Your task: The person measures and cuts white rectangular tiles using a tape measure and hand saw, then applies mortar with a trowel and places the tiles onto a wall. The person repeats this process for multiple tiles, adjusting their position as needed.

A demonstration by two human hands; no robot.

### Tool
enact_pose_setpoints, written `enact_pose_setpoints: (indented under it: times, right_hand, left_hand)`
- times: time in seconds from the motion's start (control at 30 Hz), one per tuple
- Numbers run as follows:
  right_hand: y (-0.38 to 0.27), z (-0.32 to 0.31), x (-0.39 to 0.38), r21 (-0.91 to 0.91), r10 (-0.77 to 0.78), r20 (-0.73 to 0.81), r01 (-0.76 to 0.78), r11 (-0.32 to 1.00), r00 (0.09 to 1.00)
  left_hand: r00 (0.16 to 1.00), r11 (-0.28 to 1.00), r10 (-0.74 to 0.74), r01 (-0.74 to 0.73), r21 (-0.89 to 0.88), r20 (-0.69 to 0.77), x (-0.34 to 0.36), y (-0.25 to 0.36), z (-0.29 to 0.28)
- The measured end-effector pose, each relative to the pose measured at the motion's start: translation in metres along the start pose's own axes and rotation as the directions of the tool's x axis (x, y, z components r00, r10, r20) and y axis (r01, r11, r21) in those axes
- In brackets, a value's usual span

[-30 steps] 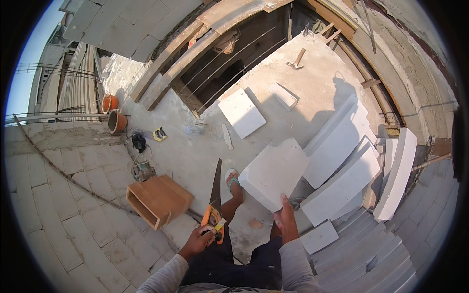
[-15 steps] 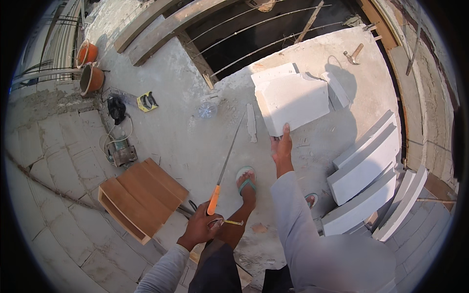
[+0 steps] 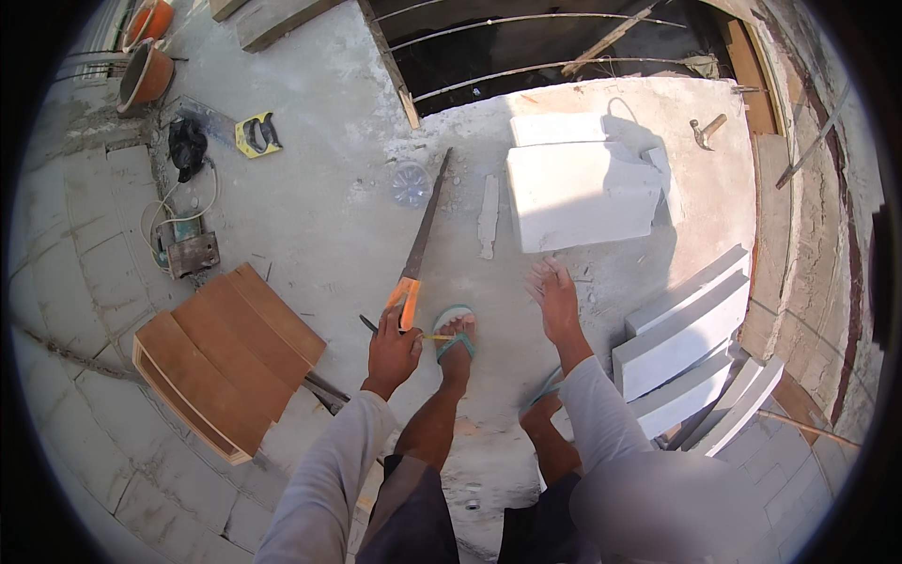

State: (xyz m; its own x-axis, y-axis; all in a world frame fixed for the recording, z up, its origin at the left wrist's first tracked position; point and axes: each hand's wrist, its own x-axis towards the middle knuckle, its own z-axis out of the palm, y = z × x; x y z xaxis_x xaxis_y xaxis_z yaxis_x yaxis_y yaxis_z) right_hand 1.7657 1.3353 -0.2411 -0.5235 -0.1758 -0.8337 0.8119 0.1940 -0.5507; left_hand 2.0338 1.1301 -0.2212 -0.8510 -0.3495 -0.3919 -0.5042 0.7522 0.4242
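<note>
My left hand (image 3: 390,355) is closed around the orange handle of a handsaw (image 3: 425,235). The saw's dark blade points away from me, its broad side showing. A short strip of yellow measuring tape (image 3: 436,336) sticks out from the same hand; its case is hidden. My right hand (image 3: 558,299) has its fingers apart and holds nothing, just short of the near edge of a white block (image 3: 583,202). That block lies flat, half in shadow, over other white pieces (image 3: 559,129). A thin white offcut (image 3: 489,216) lies between saw and block.
A clear plastic bottle (image 3: 411,183) is beside the blade tip. Leftward are a yellow-handled saw (image 3: 256,135), a corded power tool (image 3: 192,252), brown boards (image 3: 230,352) and buckets (image 3: 146,79). White slabs (image 3: 681,334) and a hammer (image 3: 707,133) lie right. Beyond is a barred floor opening (image 3: 526,42).
My right hand has let go of the white block and drawn back, and the block now lies flat. The saw in my left hand has moved forward and turned its broad side up.
</note>
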Motion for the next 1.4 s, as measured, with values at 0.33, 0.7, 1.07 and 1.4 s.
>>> enact_pose_setpoints:
  times: [0.33,0.7,1.07,1.4]
  right_hand:
    - [0.005,0.022,-0.082,-0.559,-0.307,0.510,0.580,0.593,0.804]
    - [-0.132,-0.097,0.115,-0.650,-0.676,0.228,0.626,0.431,0.701]
    - [-0.141,-0.118,0.144,-0.695,-0.798,0.434,0.719,-0.001,0.418]
    - [-0.141,-0.109,0.157,-0.688,-0.874,0.374,0.724,-0.037,0.311]
  left_hand:
    - [0.956,0.830,-0.178,0.274,-0.485,0.235,0.043,0.097,-0.053]
    - [0.988,0.947,-0.052,0.096,-0.306,0.147,0.263,0.104,-0.043]
    - [0.986,0.936,0.005,0.054,-0.348,0.164,0.302,0.104,-0.038]
    - [0.977,0.924,0.041,0.042,-0.379,0.208,0.299,0.110,-0.040]
